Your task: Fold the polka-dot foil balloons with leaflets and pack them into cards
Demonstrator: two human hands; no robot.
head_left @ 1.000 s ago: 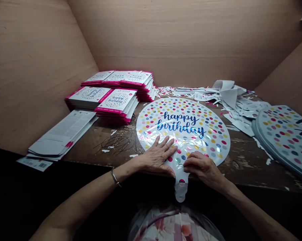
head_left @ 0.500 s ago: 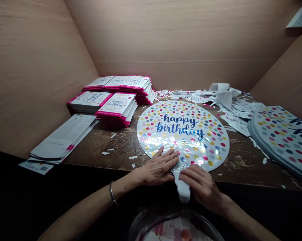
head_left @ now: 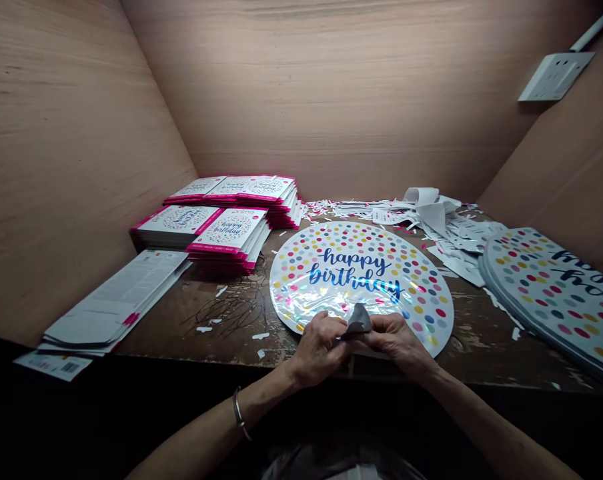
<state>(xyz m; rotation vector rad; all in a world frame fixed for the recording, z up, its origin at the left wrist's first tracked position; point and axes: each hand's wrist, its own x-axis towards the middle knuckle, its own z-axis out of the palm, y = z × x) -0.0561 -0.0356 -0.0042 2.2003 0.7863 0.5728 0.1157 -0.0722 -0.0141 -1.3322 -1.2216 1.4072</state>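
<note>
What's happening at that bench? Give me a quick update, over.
Left hand, right hand pinching folded tail of happy birthday foil balloon. Balloon flat on wooden bench. Paper scraps, stacked balloons off right, away from hands.

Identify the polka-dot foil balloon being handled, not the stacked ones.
The single round white polka-dot foil balloon in front of the person: the left hand and right hand pinch its grey neck. The other balloons lie stacked at right, untouched.

- A thin silver bangle [head_left: 239, 413] is worn on the bare left forearm [head_left: 201, 437].
- The right forearm [head_left: 486, 433] is left bare.
- A pale garment [head_left: 351, 475] with a dark edge is partly seen at the bottom.
</note>
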